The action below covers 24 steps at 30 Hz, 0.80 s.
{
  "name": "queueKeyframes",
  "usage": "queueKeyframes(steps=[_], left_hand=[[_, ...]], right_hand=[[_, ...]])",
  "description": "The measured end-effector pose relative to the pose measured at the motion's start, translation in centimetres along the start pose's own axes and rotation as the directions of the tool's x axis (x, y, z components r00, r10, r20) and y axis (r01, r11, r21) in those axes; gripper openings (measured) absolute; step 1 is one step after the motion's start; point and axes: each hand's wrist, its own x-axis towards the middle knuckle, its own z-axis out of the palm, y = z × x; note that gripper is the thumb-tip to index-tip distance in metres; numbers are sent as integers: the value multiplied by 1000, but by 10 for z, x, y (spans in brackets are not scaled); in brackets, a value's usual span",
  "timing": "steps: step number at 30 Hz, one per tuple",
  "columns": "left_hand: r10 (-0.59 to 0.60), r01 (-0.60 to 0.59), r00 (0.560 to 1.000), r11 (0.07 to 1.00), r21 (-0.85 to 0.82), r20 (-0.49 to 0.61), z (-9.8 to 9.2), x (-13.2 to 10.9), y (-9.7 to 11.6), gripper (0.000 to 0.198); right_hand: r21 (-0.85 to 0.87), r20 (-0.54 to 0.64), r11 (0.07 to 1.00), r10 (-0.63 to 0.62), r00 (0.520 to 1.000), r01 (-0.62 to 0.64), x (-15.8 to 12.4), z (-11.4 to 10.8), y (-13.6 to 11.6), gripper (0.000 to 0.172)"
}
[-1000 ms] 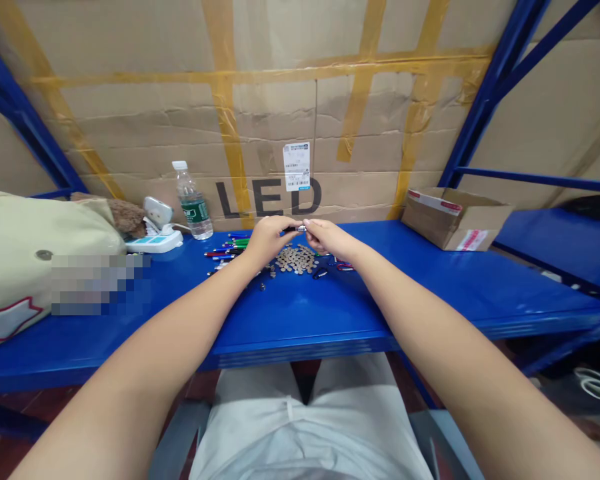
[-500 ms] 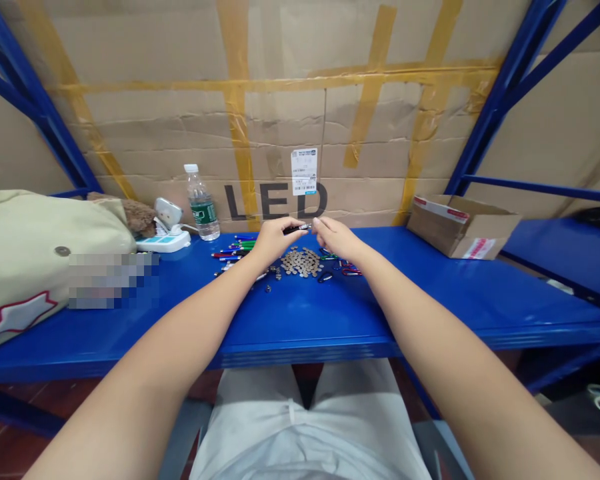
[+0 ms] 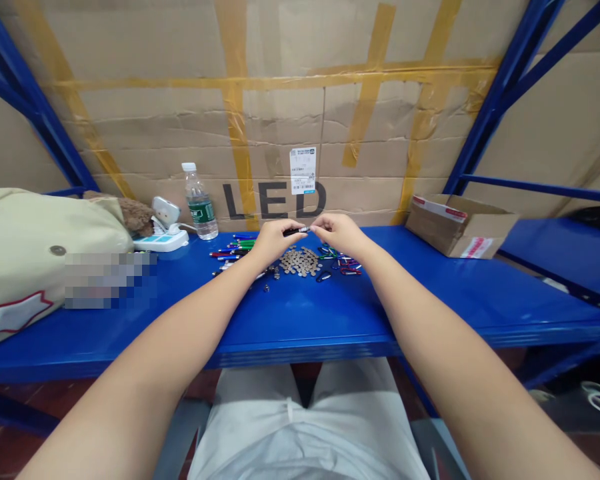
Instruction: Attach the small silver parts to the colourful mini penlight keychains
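Observation:
My left hand [image 3: 276, 241] is closed around a slim black tube with a silver end [image 3: 294, 231], which points right. At that end, the fingertips of my right hand [image 3: 337, 233] are pinched together, touching or nearly touching the tube; whatever small thing they hold is hidden. Beneath the hands lies a heap of small round silver discs [image 3: 300, 261]. Coloured slim tubes [image 3: 233, 252] in blue, green and red lie left of the heap, partly behind my left wrist. Coloured carabiner clips [image 3: 347, 267] are under and beside my right wrist.
On the blue table [image 3: 300, 317], a water bottle [image 3: 200, 203] and white power strip [image 3: 163, 240] stand back left. A pale bag [image 3: 45, 233] fills the left end. An open cardboard box [image 3: 450, 223] sits at right. Taped cardboard [image 3: 280, 120] forms the back.
My right hand's fingers have shifted slightly and pinch closer at the tube's silver end. The left hand keeps its hold on the tube. The view has moved a little.

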Motion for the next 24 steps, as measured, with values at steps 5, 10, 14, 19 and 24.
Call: queueKeyframes(steps=[5, 10, 14, 19, 24], left_hand=[[116, -119, 993, 983, 143, 25, -1, -2, -2, 18], [217, -215, 975, 904, 369, 36, -3, -5, -1, 17], [234, -242, 970, 888, 390, 67, -3, -4, -1, 19], [65, -73, 995, 991, 112, 78, 0, 0, -9, 16], [-86, 87, 996, 995, -38, 35, 0, 2, -11, 15]], right_hand=[[80, 67, 987, 134, 989, -139, -3, 1, -8, 17], [319, 184, 910, 214, 959, -264, -3, 5, -3, 27], [478, 343, 769, 281, 896, -424, -3, 7, 1, 32], [300, 220, 909, 230, 948, -290, -1, 10, 1, 14], [96, 125, 988, 108, 986, -121, 0, 11, 4, 6]])
